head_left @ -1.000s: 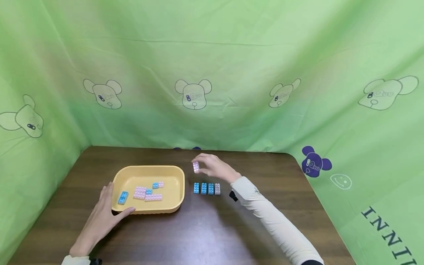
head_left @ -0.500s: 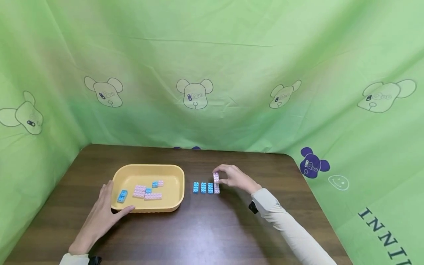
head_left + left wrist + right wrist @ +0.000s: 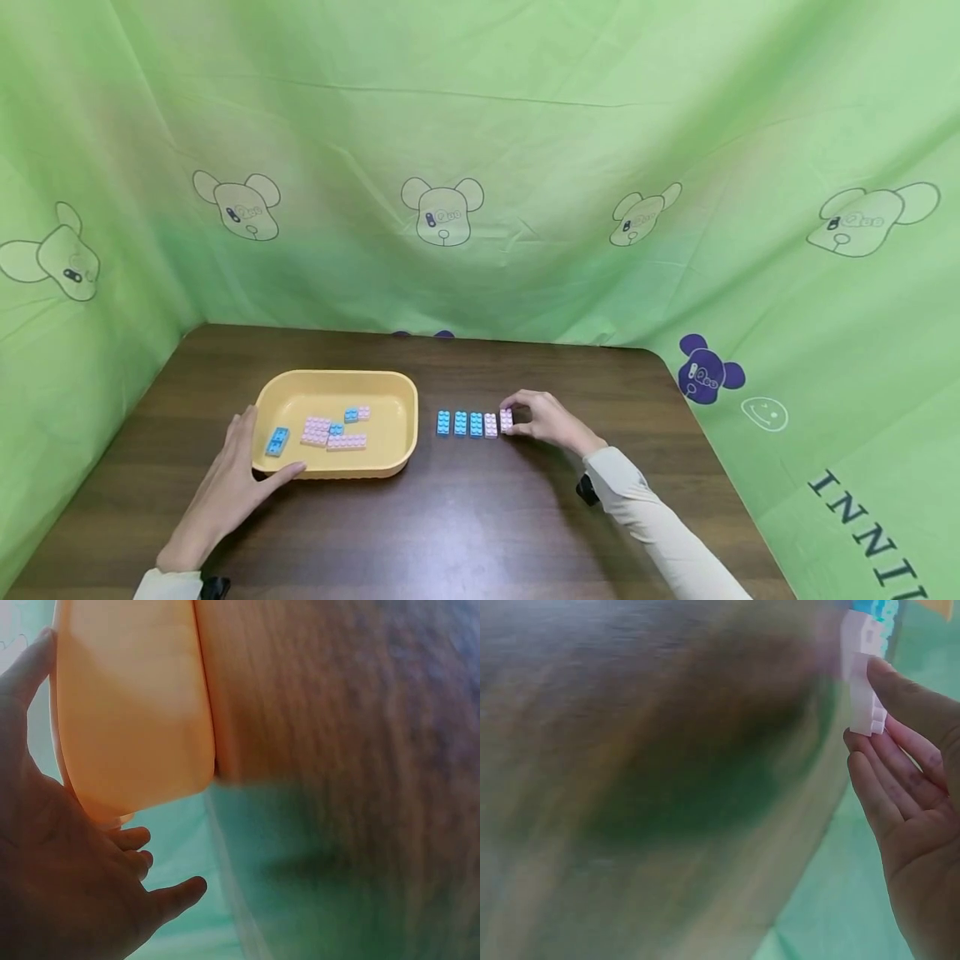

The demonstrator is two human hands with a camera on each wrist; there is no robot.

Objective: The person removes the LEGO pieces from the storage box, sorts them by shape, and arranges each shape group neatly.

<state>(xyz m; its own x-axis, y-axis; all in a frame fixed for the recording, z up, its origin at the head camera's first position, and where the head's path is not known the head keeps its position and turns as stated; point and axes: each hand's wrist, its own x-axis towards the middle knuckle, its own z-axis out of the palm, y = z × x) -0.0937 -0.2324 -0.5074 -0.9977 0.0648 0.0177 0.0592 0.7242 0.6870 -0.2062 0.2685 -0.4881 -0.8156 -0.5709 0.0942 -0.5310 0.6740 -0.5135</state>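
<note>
My right hand (image 3: 543,418) pinches a pink toy building brick (image 3: 506,420) between thumb and fingers, at the right end of a row on the table. Just left of it stands another pink brick (image 3: 491,426), followed by three blue bricks (image 3: 460,423). From the right wrist, the thumb (image 3: 911,697) lies along one side of the held pink brick (image 3: 861,701). My left hand (image 3: 221,492) spreads round the near left corner of a yellow tray (image 3: 386,433), thumb at the front rim, straight fingers along the left side.
Inside the tray lie several pink bricks (image 3: 347,442) and blue bricks (image 3: 277,442). The brown wooden table (image 3: 450,533) has a green printed curtain (image 3: 450,292) hanging behind it and along both sides.
My right hand has carried the pink brick from beside the tray, rightward and down toward me, to the row's right end. The left hand has stayed at the tray.
</note>
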